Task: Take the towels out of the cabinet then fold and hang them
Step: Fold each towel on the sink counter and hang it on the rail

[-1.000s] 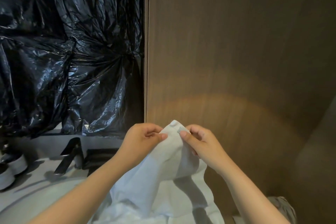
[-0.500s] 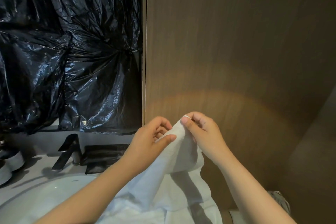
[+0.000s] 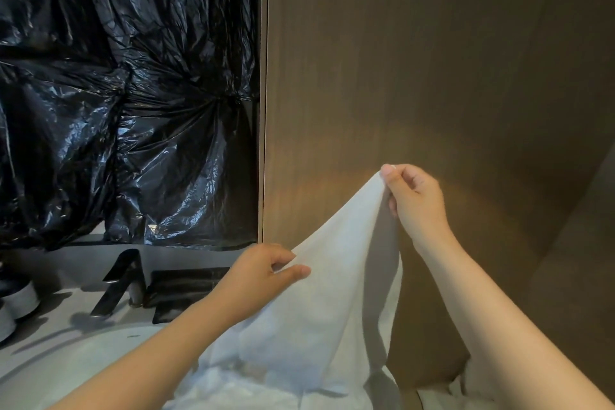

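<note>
Filling the right half of the frame was a brown wooden panel (image 3: 416,60), and crumpled black plastic sheeting (image 3: 126,93) covered the upper left. Below the plastic, at the lower left, a pale countertop (image 3: 50,353) carried a dark faucet (image 3: 119,280), partly in shadow.

A white towel (image 3: 332,293) hung in the lower centre of the frame, in front of the panel, and its lower part lay bunched at the bottom edge. It looked light, soft and limp, because it draped in loose folds and sagged between the two holds. Such cloth probably does not slip much, but it keeps no shape, so the corners and the hem seem the best places to take it for a straight fold.

The right hand (image 3: 417,200) was closed in a pinch on the top corner of the towel, which made the highest point of the cloth, right of centre. The left hand (image 3: 266,271), lower and to the left, had thumb and forefinger closed on the sloping edge, and the other fingers were curled. The towel stretched between both hands and fell below them.
</note>
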The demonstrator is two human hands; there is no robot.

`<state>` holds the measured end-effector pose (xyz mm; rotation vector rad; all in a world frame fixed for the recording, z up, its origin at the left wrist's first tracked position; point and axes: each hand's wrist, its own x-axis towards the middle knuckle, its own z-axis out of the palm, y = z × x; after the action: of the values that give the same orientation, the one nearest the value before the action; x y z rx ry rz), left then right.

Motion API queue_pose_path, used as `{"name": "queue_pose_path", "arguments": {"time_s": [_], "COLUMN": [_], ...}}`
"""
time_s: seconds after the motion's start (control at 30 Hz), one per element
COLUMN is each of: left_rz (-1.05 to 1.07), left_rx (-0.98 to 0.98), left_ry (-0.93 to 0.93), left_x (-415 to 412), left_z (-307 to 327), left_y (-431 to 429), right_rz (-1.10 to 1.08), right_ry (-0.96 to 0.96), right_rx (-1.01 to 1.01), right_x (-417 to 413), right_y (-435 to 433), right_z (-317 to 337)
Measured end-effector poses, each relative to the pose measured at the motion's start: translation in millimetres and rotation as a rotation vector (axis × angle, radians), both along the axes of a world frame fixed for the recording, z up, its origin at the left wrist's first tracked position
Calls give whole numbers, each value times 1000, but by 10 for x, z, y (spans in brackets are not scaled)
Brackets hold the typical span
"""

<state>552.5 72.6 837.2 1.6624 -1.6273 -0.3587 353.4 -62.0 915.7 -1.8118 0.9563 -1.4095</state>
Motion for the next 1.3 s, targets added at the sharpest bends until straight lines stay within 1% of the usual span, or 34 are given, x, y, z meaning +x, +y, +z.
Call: {"name": "queue_pose_path", "arguments": {"time_s": [0.27, 0.4, 0.53, 0.63, 0.77, 0.9, 0.93, 1.1, 1.2, 1.3], "left_rz": [32, 36, 23, 9, 39, 8, 0, -46, -52, -94], "left_rx": [21, -26, -85, -93, 10, 192, 233, 284, 257, 206], "left_ry": [-26, 35, 85, 118, 237, 510, 550, 639, 540, 556], "left_x": [119, 155, 167, 163, 155, 140, 135, 179, 210, 178], "left_z": [81, 193, 294, 315, 141, -105, -142, -352, -491, -598], "left_y": [-83, -118, -143, -144, -118, -56, -30, 88, 144, 178], "right_rz": [-121, -165, -194, -194, -177, -175, -178, -176, -165, -149], "right_ry": [-33, -9, -31, -36, -22, 24, 34, 63, 88, 104], "right_rx": [-77, -103, -89, -71, -68, -67, -64, -44, -29, -6], "right_x": [-130, -165, -226, -271, -289, -262, -254, -222, -170, -105], "right_y": [-285, -357, -415, -438, -410, -381, -379, -393, -396, -398], "right_z": [338, 459, 529, 525, 437, 335, 313, 207, 120, 18]}}
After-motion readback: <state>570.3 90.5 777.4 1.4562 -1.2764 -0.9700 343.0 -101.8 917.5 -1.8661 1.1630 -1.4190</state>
